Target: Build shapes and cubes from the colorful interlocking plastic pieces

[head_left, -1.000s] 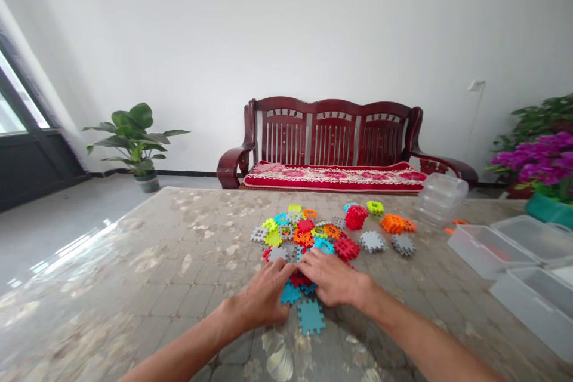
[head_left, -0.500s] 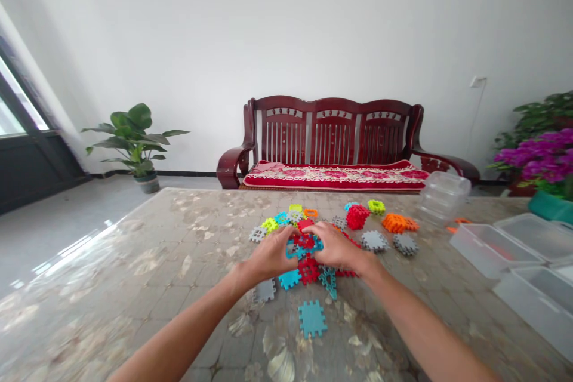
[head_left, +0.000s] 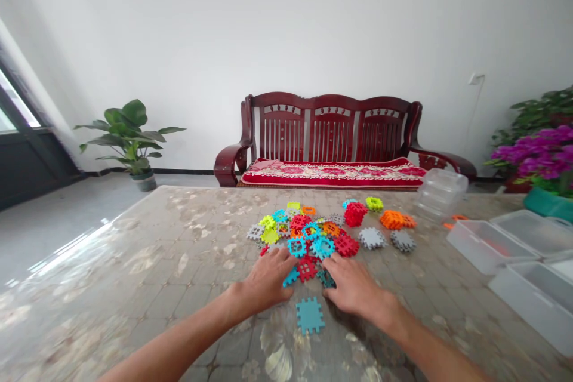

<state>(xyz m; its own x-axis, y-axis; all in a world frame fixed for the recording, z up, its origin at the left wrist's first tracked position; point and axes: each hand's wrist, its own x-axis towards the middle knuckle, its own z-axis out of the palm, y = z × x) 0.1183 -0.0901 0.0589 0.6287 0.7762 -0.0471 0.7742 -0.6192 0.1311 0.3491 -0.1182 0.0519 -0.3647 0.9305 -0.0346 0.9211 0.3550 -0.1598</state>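
Note:
A loose pile of toothed plastic tiles lies before me, with a light-blue frame tile and another blue frame tile on its near side. My left hand rests at the pile's near left edge, fingers stretched forward and thumb apart, beside a blue tile. On the other side, my right hand is open too, its fingers partly covering a dark teal tile. Between the hands is a red window tile. A flat teal square tile lies alone nearer to me.
Stacks of red tiles, orange tiles and grey tiles stand right of the pile. Clear plastic boxes occupy the table's right side. Behind the table stands a wooden bench.
Both hands have come back from the middle of the pile toward me, and their fingers have spread. Blue and red tiles between them now show uncovered; the left hand now covers the front grey tile.

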